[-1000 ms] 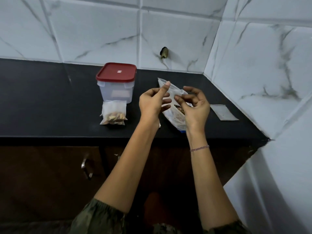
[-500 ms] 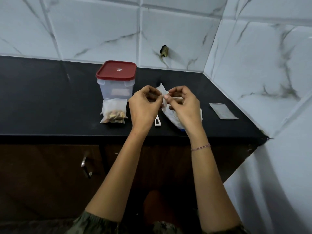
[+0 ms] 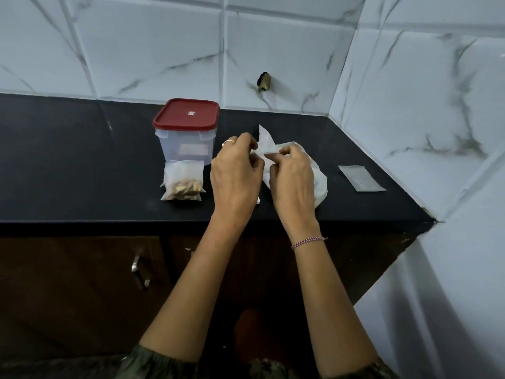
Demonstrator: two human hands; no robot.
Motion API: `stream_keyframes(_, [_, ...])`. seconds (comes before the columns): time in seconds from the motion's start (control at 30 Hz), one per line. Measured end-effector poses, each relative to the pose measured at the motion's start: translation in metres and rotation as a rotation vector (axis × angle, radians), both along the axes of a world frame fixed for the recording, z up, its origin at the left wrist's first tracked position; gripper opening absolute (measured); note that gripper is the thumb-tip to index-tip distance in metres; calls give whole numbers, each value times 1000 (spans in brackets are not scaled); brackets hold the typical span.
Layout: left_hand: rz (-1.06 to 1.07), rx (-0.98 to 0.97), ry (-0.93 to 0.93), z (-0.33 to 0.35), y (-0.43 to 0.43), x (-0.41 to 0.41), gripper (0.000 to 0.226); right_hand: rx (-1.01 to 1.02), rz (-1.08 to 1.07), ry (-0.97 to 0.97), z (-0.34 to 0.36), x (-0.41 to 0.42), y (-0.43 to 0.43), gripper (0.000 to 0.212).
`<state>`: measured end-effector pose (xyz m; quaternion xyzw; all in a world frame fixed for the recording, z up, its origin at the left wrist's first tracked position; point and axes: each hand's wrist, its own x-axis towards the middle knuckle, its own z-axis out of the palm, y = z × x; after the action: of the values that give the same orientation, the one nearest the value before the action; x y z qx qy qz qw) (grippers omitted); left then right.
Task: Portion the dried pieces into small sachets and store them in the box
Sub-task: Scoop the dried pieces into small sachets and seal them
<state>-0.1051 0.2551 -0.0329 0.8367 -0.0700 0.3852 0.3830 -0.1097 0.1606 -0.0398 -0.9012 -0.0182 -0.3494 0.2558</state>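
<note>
**Q:** What changed just now?

**A:** A second ago I held the big bag (image 3: pixel 318 184) up, its mouth spread between open fingers. Now it is down on the counter (image 3: pixel 82 170), near the front edge toward the right corner, and both hands have closed in on its top. I read that as working the mouth, opening or sealing; which, I cannot tell.

**Q:** Hands?

**A:** Both forearms reach forward, wrists bent down. My left hand (image 3: pixel 236 175) is curled, fingertips pinched on the bag's upper edge. My right hand (image 3: pixel 292 179) is pinched on the same edge just beside it, knuckles up, covering most of the bag.

**Q:** Where are the task's things?

**A:** One filled sachet (image 3: pixel 182 181) stands left of my left hand, dried pieces (image 3: pixel 185 187) in its bottom. Touching behind it, the box (image 3: pixel 185 135), red lid on. An empty sachet (image 3: pixel 362 177) lies flat by the right edge. Nothing stored yet, by my judgement.
</note>
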Motion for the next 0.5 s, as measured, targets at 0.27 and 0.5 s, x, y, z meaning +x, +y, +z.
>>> stream_keyframes(0.27, [-279,85,-91,-19,16,4,47,-118,-4,116,6,3,-12,30])
stream_keyframes(0.5, [-559,212,89,-36,22,30,89,-166,154,239,18,-3,-3,30])
